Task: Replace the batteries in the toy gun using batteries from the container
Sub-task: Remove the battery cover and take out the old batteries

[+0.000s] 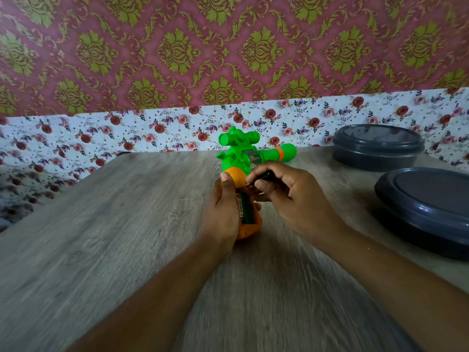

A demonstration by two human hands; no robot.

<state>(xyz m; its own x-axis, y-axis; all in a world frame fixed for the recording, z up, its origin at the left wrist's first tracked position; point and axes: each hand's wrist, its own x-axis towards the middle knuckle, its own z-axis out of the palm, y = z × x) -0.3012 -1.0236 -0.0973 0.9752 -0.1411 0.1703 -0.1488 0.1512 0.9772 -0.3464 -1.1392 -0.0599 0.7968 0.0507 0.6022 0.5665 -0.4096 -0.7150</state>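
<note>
Hands working on the toy gun [242,158] above the wooden table [127,224].
Left hand [223,212] wraps the orange grip, a battery [245,208] visible in its open compartment, label unreadable. Right hand [286,189] curls, fingertips pinching a small dark object [265,176] against the grip. Two grey containers [378,147] sit at the right.

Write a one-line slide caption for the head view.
Left hand grips the toy gun while right hand works at its open battery compartment.
</note>
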